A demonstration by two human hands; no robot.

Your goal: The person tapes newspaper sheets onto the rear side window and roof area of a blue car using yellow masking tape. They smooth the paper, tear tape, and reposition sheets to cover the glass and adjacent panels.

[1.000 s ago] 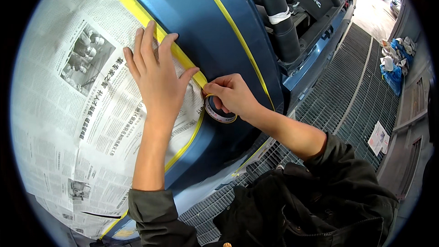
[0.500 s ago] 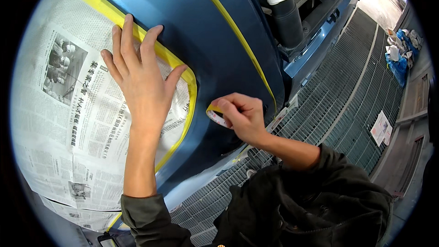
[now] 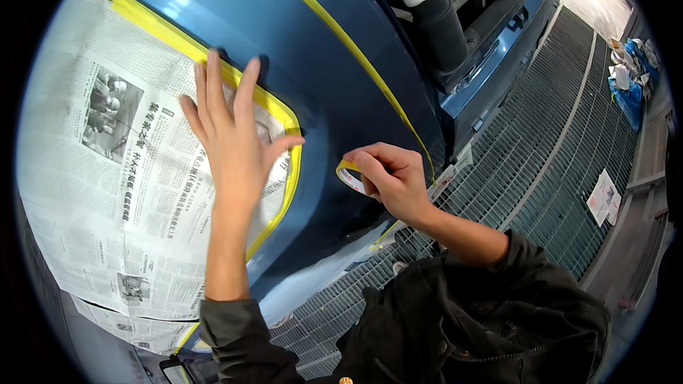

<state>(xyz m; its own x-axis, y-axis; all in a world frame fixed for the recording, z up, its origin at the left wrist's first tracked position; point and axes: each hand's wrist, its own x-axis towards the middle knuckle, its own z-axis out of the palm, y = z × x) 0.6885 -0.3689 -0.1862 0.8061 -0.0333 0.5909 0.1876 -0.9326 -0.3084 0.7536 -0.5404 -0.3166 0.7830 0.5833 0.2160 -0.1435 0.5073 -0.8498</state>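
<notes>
A sheet of newspaper (image 3: 64,199) covers the left part of a glossy blue vehicle panel (image 3: 320,107). Yellow masking tape (image 3: 160,32) runs along the paper's upper and right edges, bending round a corner. My left hand (image 3: 235,146) is open over the paper, fingers spread, its fingertips and thumb at the taped border. To its right, my right hand (image 3: 398,183) is closed on a roll of yellow masking tape (image 3: 348,179), pinched by the rim in front of the blue panel. The fingers behind the roll are partly hidden.
Another yellow tape strip (image 3: 366,67) curves down the panel. Black tubes (image 3: 445,32) and an open bay lie beyond it. Metal floor grating (image 3: 541,149) spreads at the right, with a printed sheet (image 3: 603,198) and crumpled blue and white waste (image 3: 627,92).
My left hand has slid slightly along the border toward the tape's corner, its fingers still spread. My right hand and the roll have shifted a little right. The view has shifted slightly too.
</notes>
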